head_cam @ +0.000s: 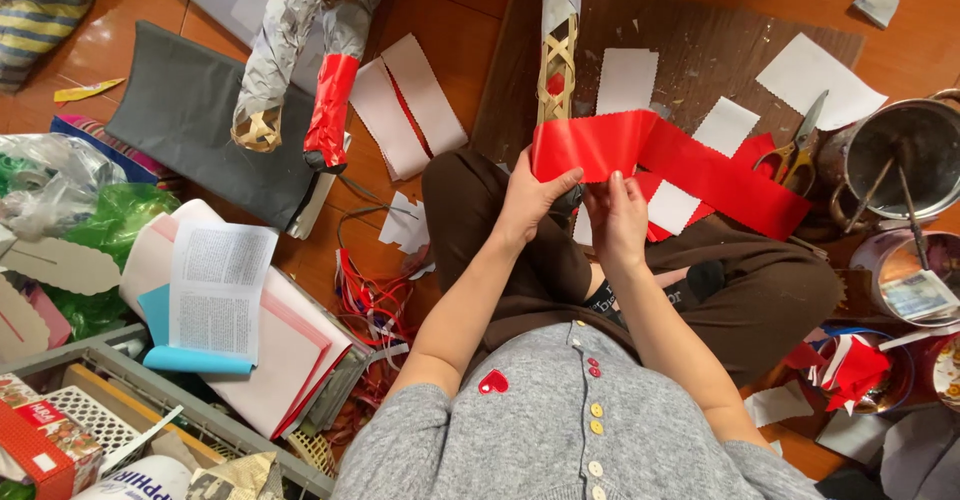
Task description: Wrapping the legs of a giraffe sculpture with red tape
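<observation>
Red-and-white carton (pixel 40 438) in grey crate (pixel 150 385), bottom left. Beside it white printed package (pixel 135 480), partly cut off by frame edge.

The left hand (pixel 530 200) covers the near end of the red strip (pixel 640 155). The pot (pixel 905 155) and tin (pixel 915 280) run off the right edge. The crate (pixel 150 415) is cut by the near edge, its contents unclear.

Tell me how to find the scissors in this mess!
Look at the dark wooden board on the floor, then go to its right side beside the metal pot. The scissors lie there on red paper, the only thing with yellow handles and metal blades.
</observation>
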